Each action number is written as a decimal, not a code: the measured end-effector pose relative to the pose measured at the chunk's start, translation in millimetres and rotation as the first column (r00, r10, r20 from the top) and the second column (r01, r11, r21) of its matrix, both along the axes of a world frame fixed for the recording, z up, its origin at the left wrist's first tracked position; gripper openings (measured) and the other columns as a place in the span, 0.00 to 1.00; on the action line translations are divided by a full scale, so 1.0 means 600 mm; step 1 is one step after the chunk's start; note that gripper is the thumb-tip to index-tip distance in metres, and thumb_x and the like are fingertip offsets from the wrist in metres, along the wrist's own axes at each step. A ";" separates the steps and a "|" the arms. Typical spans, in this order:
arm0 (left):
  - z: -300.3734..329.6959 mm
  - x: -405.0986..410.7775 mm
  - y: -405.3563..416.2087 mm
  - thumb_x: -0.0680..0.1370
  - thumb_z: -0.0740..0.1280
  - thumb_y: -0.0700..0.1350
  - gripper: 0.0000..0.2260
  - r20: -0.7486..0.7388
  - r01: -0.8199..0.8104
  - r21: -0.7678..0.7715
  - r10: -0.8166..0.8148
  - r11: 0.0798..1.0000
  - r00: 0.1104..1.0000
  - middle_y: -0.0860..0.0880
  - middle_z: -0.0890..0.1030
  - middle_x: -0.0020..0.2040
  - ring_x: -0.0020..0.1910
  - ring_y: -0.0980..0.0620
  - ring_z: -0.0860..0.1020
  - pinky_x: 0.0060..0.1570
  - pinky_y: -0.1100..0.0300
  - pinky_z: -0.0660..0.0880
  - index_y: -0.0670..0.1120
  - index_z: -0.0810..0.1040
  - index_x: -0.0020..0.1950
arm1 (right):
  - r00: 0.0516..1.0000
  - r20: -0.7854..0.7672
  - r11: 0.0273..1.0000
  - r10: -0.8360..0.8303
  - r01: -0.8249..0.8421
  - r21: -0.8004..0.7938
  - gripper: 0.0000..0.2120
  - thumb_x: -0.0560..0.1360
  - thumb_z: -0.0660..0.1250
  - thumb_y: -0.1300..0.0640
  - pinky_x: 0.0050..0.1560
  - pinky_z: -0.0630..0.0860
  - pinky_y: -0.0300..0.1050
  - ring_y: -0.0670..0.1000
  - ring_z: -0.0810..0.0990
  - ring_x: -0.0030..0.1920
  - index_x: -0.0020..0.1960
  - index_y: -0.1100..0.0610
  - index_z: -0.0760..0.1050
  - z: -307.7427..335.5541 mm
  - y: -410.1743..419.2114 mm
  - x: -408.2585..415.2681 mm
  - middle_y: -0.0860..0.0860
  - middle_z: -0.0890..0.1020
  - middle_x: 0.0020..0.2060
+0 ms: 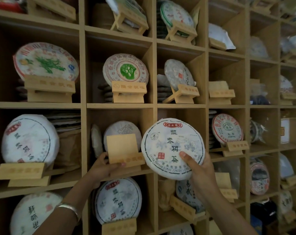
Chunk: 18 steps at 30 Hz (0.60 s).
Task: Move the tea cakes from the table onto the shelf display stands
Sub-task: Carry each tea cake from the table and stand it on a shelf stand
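a tea shop's display wall

we are facing what looks like a tea shop or tea storeroom. a tall light-wood shelf wall point(154, 106) divided into square cubbies fills the whole view. in most cubbies a round paper-wrapped tea cake with a green tree emblem point(125, 68), or one much like it, leans on a small pale wooden display stand point(129, 91) with characters printed on its front bar. behind the stands we see flat stacks of more wrapped cakes point(65, 120). the wrappers carry printed chinese lettering and red seals, goods set out face-forward for showing.
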<state>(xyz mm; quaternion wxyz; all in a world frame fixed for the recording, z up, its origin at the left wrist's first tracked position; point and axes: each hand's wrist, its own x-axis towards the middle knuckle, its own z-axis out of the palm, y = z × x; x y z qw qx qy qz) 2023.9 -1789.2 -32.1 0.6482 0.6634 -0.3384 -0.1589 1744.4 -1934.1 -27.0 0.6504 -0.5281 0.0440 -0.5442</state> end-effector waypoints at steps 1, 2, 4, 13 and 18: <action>0.003 -0.013 0.004 0.64 0.82 0.45 0.30 -0.007 0.032 0.005 -0.032 0.999 0.999 0.48 0.80 0.58 0.54 0.50 0.79 0.45 0.57 0.78 0.52 0.71 0.61 | 1.000 0.002 1.000 -0.002 0.002 -0.008 0.32 0.64 0.77 0.58 0.60 0.79 0.62 0.53 0.83 0.59 0.66 0.50 0.73 0.003 0.001 -0.004 0.51 0.84 0.59; 0.006 -0.029 0.008 0.61 0.82 0.46 0.32 -0.015 0.072 0.008 -0.072 0.997 0.997 0.49 0.81 0.57 0.54 0.50 0.80 0.44 0.57 0.79 0.53 0.72 0.60 | 1.000 0.003 1.000 -0.010 0.010 -0.017 0.33 0.63 0.78 0.57 0.59 0.79 0.61 0.52 0.83 0.59 0.66 0.49 0.73 0.006 0.001 -0.007 0.51 0.83 0.60; 0.011 -0.063 0.013 0.55 0.84 0.48 0.36 -0.028 0.138 0.007 -0.137 0.990 0.990 0.48 0.83 0.55 0.51 0.50 0.82 0.40 0.58 0.81 0.52 0.73 0.60 | 1.000 0.003 0.999 -0.023 0.023 -0.033 0.33 0.63 0.78 0.57 0.57 0.80 0.61 0.51 0.83 0.58 0.67 0.50 0.72 0.013 0.001 -0.014 0.50 0.83 0.60; 0.032 -0.183 0.003 0.53 0.84 0.48 0.37 0.042 0.280 0.037 -0.282 0.959 0.959 0.47 0.85 0.54 0.55 0.46 0.83 0.58 0.41 0.79 0.50 0.76 0.61 | 0.997 0.056 0.991 -0.051 0.058 -0.125 0.37 0.62 0.79 0.54 0.58 0.79 0.64 0.52 0.82 0.61 0.69 0.49 0.71 0.059 -0.010 -0.057 0.50 0.82 0.61; 0.040 -0.221 -0.004 0.55 0.83 0.49 0.36 0.086 0.367 0.080 -0.373 0.927 0.924 0.52 0.86 0.51 0.52 0.52 0.84 0.47 0.54 0.82 0.50 0.75 0.61 | 0.992 0.097 0.983 -0.080 0.095 -0.155 0.33 0.64 0.79 0.55 0.57 0.80 0.61 0.51 0.82 0.60 0.66 0.47 0.72 0.070 -0.031 -0.077 0.49 0.83 0.60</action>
